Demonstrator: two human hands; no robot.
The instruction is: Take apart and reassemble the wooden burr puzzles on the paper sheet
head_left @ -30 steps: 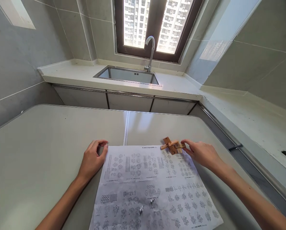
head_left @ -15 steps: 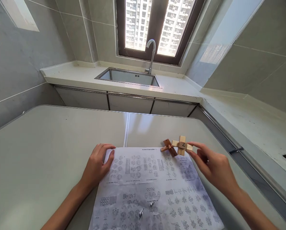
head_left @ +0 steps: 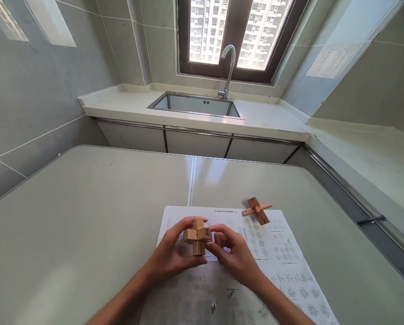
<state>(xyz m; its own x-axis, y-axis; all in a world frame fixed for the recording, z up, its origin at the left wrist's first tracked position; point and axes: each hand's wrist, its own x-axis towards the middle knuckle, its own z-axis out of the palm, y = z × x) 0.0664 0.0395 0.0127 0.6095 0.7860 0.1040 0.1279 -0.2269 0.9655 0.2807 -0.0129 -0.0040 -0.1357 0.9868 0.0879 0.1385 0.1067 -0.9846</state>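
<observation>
Above a printed paper sheet [head_left: 276, 271], a light wooden interlocking block puzzle [head_left: 198, 236] marked "2" is held between both hands. My left hand [head_left: 170, 250] grips it from the left, fingertips at its top and thumb at its bottom. On the right side my right hand [head_left: 234, 253] pinches the arm that bears the number. A darker reddish-brown wooden puzzle [head_left: 257, 210] of crossed pieces lies at the sheet's top edge, touched by neither hand.
The sheet lies on a pale table [head_left: 86, 225] with a seam down its middle. Beyond stand a counter [head_left: 266, 119] with a steel sink [head_left: 195, 104], a curved faucet [head_left: 232, 67] and a window. Tiled walls rise on both sides.
My right hand has brought the light puzzle left and nearer to me. My left hand has left the sheet's edge and taken hold of the puzzle. The view has shifted slightly.
</observation>
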